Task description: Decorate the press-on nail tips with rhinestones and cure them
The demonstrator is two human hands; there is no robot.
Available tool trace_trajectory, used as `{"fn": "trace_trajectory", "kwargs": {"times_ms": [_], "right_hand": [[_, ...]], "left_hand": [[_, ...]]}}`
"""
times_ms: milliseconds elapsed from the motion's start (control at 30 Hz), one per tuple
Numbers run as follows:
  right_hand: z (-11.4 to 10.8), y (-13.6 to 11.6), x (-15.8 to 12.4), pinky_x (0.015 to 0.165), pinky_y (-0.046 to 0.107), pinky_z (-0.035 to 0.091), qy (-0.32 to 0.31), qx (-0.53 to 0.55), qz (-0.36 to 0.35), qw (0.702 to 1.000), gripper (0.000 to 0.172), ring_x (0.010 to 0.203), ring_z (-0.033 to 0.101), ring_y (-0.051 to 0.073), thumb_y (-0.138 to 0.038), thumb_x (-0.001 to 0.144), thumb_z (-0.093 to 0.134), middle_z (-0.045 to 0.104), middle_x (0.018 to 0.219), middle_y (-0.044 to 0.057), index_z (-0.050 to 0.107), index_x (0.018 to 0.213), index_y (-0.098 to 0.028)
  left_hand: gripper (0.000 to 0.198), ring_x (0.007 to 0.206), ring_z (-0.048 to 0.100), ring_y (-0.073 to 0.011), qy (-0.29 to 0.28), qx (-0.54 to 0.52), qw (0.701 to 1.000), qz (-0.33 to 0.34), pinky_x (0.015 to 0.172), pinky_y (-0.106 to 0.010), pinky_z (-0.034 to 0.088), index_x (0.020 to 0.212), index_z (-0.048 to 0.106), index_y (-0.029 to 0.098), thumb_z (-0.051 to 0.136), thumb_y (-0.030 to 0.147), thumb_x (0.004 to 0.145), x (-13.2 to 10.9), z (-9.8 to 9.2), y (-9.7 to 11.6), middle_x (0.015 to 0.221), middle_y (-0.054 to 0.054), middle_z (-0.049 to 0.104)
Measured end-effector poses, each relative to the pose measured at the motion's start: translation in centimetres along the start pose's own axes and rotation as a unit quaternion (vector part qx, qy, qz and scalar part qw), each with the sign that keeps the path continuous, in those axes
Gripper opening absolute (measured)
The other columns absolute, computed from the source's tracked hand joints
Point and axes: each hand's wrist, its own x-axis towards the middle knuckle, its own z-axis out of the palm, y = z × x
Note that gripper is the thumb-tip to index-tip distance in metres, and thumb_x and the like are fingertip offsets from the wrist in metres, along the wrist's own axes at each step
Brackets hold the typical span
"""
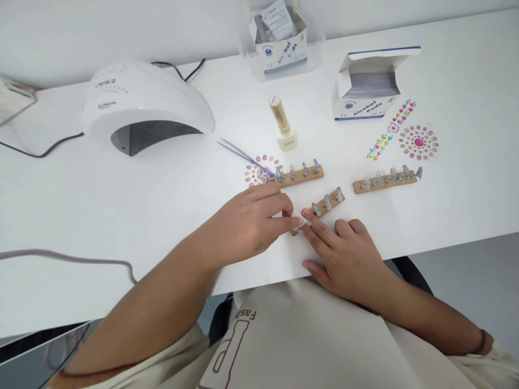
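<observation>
A beige shirt (308, 335) lies nearest. Left hand (247, 224) clamps a small white piece (300, 215); right hand (346, 254), thumb apart, rests at the near stick (321, 207).

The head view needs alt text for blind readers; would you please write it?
The left hand and right hand meet at a wooden strip of nail tips on a white table, near two similar strips, tweezers, alcohol-pad boxes and a lamp.

White table (162, 200): lamp (150, 94) upper left, polish bottle (283, 121) upper centre, pad box (359, 108) and gem stickers (419, 142) upper right. Nail-tip racks: upper rack (299, 177), lower rack (321, 206) mid-frame, third rack (386, 182) right.
</observation>
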Motion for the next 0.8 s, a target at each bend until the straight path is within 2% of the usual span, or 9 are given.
{"fn": "trace_trajectory", "kwargs": {"times_ms": [167,333,533,800], "right_hand": [[0.0,0.0,0.1,0.072,0.041,0.033,0.010,0.010,-0.005,1.000,0.060,0.082,0.041,0.024,-0.047,0.094,0.038,0.038,0.155,0.004,0.038,0.145,-0.016],[0.3,0.5,-0.7,0.075,0.041,0.034,0.041,0.017,-0.019,0.999,0.056,0.084,0.040,0.024,-0.044,0.093,0.042,0.040,0.153,0.006,0.044,0.141,-0.013],[0.9,0.9,-2.2,0.078,0.042,0.035,0.119,0.038,-0.095,0.988,0.045,0.086,0.042,0.024,-0.040,0.091,0.050,0.058,0.138,0.009,0.059,0.123,-0.010],[0.5,-0.8,-0.8,0.078,0.042,0.034,0.064,0.030,-0.039,0.997,0.058,0.089,0.040,0.026,-0.044,0.091,0.048,0.047,0.148,0.006,0.045,0.140,-0.013]], "left_hand": [[0.021,0.071,0.048,-0.0150,0.007,-0.013,1.000,-0.014,0.064,-0.029,0.045,0.098,0.065,0.019,0.051,0.006,0.088,-0.1,-0.2,-0.1,0.080,-0.006,0.063],[0.024,0.071,0.046,-0.0139,0.045,-0.054,0.997,-0.027,0.066,-0.028,0.044,0.102,0.060,0.020,0.050,0.004,0.088,-0.5,-0.6,0.2,0.078,-0.004,0.060],[0.027,0.070,0.045,-0.0140,0.057,-0.078,0.994,-0.046,0.064,-0.027,0.045,0.106,0.058,0.020,0.053,0.003,0.086,-1.5,-0.3,1.3,0.081,-0.004,0.061],[0.021,0.068,0.046,-0.0147,0.050,0.031,0.998,-0.038,0.062,-0.028,0.044,0.101,0.060,0.016,0.055,0.003,0.085,-1.1,0.5,2.7,0.078,-0.005,0.064]]}}
